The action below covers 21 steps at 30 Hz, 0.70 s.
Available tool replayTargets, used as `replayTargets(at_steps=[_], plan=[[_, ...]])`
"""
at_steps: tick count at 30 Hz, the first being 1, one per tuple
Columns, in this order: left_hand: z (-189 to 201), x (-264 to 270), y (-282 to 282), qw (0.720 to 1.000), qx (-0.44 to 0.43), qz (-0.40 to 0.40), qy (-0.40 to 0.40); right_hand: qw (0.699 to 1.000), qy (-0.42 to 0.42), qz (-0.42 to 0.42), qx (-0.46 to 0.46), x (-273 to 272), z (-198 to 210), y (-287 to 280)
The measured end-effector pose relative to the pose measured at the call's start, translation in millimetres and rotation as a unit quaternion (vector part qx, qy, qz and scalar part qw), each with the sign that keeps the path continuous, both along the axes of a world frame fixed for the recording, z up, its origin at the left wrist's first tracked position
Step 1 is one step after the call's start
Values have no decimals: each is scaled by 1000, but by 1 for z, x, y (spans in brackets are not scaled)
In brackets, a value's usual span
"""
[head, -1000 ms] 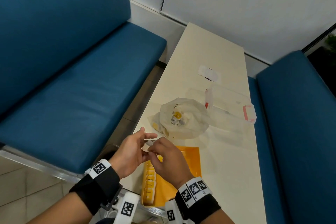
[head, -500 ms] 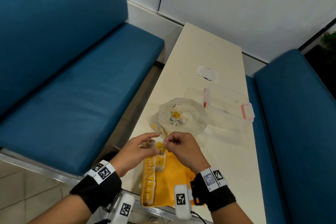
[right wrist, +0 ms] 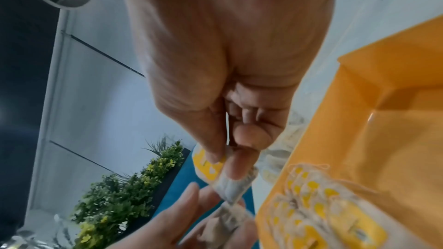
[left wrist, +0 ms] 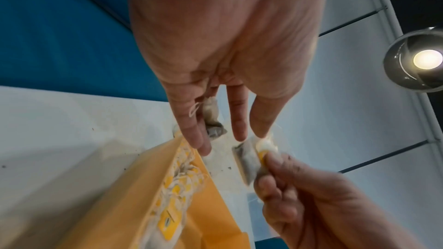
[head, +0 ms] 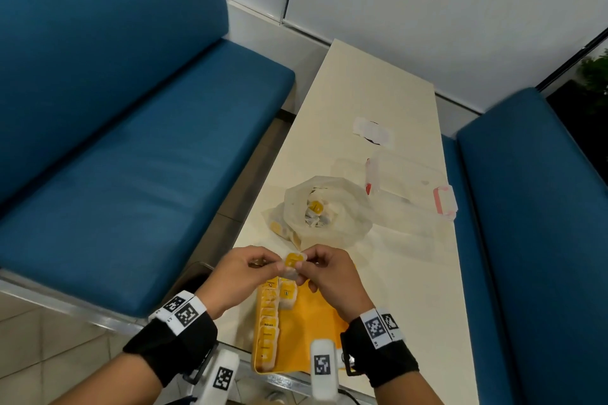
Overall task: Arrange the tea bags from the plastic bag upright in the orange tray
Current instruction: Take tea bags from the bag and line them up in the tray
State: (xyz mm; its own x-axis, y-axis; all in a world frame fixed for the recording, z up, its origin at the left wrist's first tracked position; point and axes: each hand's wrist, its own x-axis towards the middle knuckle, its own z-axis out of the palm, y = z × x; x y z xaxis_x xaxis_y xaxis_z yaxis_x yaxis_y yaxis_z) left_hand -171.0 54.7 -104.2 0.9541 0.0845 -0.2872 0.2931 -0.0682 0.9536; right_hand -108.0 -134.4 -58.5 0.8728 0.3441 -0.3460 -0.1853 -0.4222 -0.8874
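**Two hands, one tea bag above the tray's far end**

Head view: both hands meet over the far end of the orange tray [head: 316, 325] on the table [head: 378, 92]. My right hand [head: 332, 273] pinches a yellow-tagged tea bag [head: 292, 262] with thumb and forefinger; the left hand [head: 241, 273] has its fingertips curled in at the bag's left edge. The bag's yellow face points up toward me, its long axis running roughly toward and away from me. A row of tea bags [head: 268, 322] stands along the tray's left wall. The plastic bag [head: 329, 210] lies just beyond the hands. Half a second ago the hands were slightly lower over the tray.

Left wrist view: the left hand's fingers [left wrist: 194, 130] are spread and nearly straight, with a second pouch [left wrist: 212, 118] tucked between two of them.

Right wrist view: thumb and forefinger pinch the tag's edge, the pouch hanging below them.
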Motion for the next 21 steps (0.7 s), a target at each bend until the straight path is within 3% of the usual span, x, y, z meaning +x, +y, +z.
replayTargets(at_steps=[5,10,21], plan=[[-25,0,16,996,76,45,31,994,69,40,-72,-5,-27,-20],[-38,-5,9,988,140,19,65,975,117,83,-168,-13,-60,-25],[-48,-4,4,988,130,12,85,978,128,5,-163,-15,-85,-8]])
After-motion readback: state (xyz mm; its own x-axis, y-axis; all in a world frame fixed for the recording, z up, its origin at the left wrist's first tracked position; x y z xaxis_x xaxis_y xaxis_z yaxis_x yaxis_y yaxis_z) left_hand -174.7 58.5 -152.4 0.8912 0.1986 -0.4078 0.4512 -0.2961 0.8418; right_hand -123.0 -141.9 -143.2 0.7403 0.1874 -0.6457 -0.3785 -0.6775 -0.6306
